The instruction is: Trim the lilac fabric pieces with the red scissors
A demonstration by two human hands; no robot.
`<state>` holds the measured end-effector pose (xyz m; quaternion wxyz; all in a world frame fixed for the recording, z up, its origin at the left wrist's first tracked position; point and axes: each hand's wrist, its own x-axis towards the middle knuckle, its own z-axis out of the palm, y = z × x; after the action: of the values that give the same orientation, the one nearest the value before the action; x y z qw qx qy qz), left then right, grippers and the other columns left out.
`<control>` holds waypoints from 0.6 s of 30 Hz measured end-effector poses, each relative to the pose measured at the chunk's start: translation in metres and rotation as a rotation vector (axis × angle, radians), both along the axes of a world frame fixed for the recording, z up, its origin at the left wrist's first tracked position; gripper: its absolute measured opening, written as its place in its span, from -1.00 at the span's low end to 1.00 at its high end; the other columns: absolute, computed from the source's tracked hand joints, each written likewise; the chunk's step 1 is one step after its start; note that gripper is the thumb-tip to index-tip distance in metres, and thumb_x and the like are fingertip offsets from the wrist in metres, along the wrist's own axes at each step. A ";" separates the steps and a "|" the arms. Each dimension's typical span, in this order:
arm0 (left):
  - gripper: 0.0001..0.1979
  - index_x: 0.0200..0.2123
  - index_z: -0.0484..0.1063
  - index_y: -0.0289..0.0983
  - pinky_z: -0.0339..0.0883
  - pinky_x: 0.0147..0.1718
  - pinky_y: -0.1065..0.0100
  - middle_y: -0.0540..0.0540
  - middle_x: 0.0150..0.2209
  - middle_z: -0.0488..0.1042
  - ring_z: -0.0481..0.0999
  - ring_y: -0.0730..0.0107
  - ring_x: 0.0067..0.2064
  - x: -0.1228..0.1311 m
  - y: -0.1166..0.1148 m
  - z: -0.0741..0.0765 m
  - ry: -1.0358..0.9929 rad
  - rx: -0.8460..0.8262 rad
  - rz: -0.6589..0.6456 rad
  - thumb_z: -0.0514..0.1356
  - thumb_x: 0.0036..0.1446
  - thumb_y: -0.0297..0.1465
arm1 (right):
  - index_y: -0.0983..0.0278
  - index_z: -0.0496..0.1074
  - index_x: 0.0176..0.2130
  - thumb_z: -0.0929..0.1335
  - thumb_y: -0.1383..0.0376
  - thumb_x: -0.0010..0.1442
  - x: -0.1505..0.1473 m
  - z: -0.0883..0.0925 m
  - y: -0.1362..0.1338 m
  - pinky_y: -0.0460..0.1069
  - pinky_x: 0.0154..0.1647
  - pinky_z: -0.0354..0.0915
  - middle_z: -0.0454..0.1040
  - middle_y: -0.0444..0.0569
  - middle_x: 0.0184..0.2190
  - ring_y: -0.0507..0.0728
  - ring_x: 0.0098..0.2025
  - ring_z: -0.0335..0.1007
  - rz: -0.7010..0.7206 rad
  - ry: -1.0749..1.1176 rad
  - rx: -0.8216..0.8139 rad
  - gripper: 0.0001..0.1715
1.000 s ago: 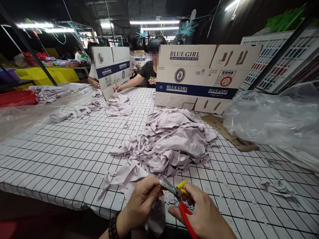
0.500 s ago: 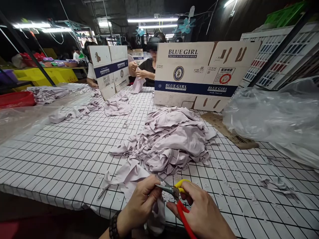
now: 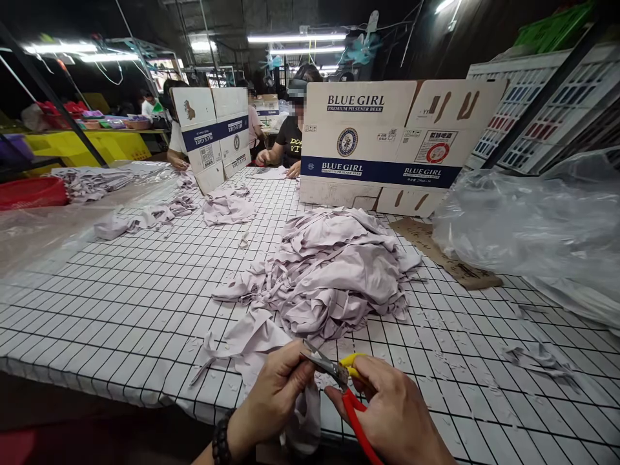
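Observation:
Scissors (image 3: 345, 378) with one yellow and one red handle are gripped in my right hand (image 3: 394, 403). Their blades point left and reach the fingertips of my left hand (image 3: 278, 387). My left hand is closed, pinching a pale lilac fabric piece (image 3: 304, 420) whose lower part hangs below the table edge. Fingers partly hide the spot where blades and cloth meet. More of the lilac cloth (image 3: 254, 336) lies flat just beyond my left hand. A large heap of the same fabric pieces (image 3: 339, 271) sits right in front of both hands.
Two printed cardboard sheets (image 3: 358, 142) (image 3: 213, 139) stand upright across the grid-patterned table (image 3: 121, 303). Clear plastic bags (image 3: 527, 213) and brown paper (image 3: 445, 255) lie at right. A co-worker (image 3: 290, 139) sits opposite. Small scraps (image 3: 542, 361) dot the surface; a red basin (image 3: 33, 192) is far left.
The scissor blades have come closer together, and both my hands stay nearly in place. Across the table, the co-worker's hands have lowered the lilac cloth to the tabletop.

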<state>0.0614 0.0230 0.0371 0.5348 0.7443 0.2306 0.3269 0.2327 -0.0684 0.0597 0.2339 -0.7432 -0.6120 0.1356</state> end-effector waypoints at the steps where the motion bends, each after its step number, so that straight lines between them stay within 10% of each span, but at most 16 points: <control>1: -0.71 -0.42 0.33 -0.27 0.15 -0.37 0.43 0.01 -0.45 0.31 0.29 0.42 -0.38 0.000 0.000 0.000 -0.001 0.000 0.001 0.02 0.35 -0.30 | 0.19 0.21 -0.52 0.39 0.04 0.08 0.000 -0.002 0.000 -0.08 -0.53 0.10 0.34 -0.18 -0.59 0.05 -0.55 0.24 0.005 -0.010 0.027 -0.61; 18: -0.69 -0.41 0.38 -0.28 0.16 -0.37 0.43 0.00 -0.45 0.30 0.29 0.44 -0.38 0.000 -0.001 0.001 -0.032 -0.137 -0.013 0.05 0.33 -0.25 | 0.20 0.06 -0.59 0.39 0.07 0.07 0.002 -0.013 0.002 -0.11 -0.60 -0.04 0.15 -0.25 -0.69 -0.03 -0.64 0.06 0.047 -0.088 0.225 -0.51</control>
<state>0.0611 0.0215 0.0382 0.5904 0.7021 0.2391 0.3184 0.2344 -0.0667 0.0467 0.2853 -0.7032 -0.6501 0.0388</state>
